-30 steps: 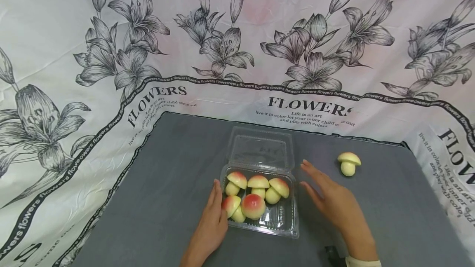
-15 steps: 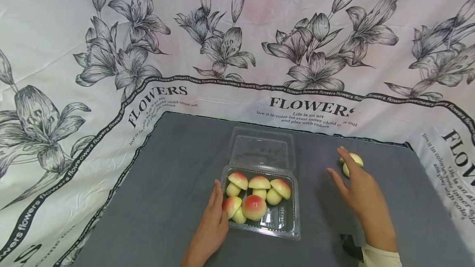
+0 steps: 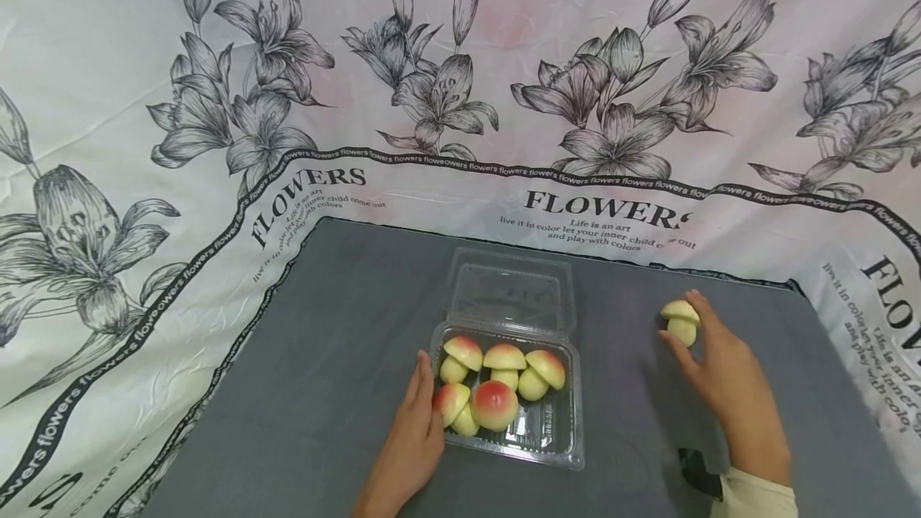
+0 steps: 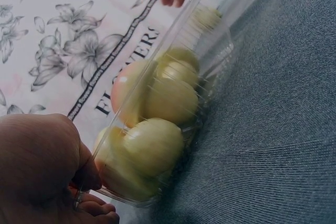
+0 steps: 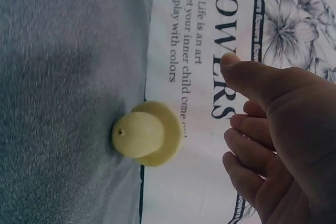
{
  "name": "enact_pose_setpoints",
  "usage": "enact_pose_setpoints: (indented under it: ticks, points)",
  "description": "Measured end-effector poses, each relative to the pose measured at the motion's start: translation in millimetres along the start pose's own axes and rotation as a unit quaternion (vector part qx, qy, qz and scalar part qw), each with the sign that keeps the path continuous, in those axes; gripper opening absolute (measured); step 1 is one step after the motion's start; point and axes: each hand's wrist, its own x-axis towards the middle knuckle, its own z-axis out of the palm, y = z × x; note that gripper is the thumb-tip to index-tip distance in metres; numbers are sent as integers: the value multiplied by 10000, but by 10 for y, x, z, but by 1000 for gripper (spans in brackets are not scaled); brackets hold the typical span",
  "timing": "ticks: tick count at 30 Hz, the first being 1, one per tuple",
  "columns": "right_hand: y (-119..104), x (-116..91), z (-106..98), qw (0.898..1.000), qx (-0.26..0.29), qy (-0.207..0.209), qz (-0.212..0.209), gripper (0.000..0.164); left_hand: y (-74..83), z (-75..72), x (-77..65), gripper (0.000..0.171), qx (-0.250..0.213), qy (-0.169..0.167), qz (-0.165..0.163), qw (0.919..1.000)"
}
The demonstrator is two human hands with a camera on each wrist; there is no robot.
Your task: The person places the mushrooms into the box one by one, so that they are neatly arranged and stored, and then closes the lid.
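My left hand (image 3: 410, 442) grips the left rim of a clear plastic clamshell box (image 3: 528, 454); in the left wrist view the thumb and fingers (image 4: 94, 208) pinch that rim. The lid (image 3: 509, 290) lies folded back, away from me. Several toy mushrooms with pale yellow stems and red-yellow caps lie inside, one with its red cap (image 3: 495, 404) facing up. Another mushroom (image 3: 682, 332) stands on the table at the right. Over it my right hand (image 3: 737, 386) has thumb and fingers spread to either side; the right wrist view shows a gap between hand and mushroom (image 5: 139, 134).
A dark grey cloth (image 3: 324, 342) covers the table. White fabric printed with flowers (image 3: 439, 102) hangs along the back and both sides. A black strap (image 3: 698, 472) sits at the right wrist beside a pale sleeve (image 3: 755, 496).
My right hand has moved right from beside the box to the lone mushroom, its thumb and fingers now on either side of it. The left hand has stayed at the box.
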Motion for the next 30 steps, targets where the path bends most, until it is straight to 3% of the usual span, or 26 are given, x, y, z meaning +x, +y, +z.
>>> enact_pose_setpoints:
  ticks: [11, 30]
  points:
    - [225, 62, 71, 9992, 12, -320, 238, 84, -6, -4, -1, 71, -20, -12, -42, 10000]
    - [384, 164, 159, 9951, -67, -847, 500, 89, -13, -18, -1, 72, -89, -68, -13, 9999]
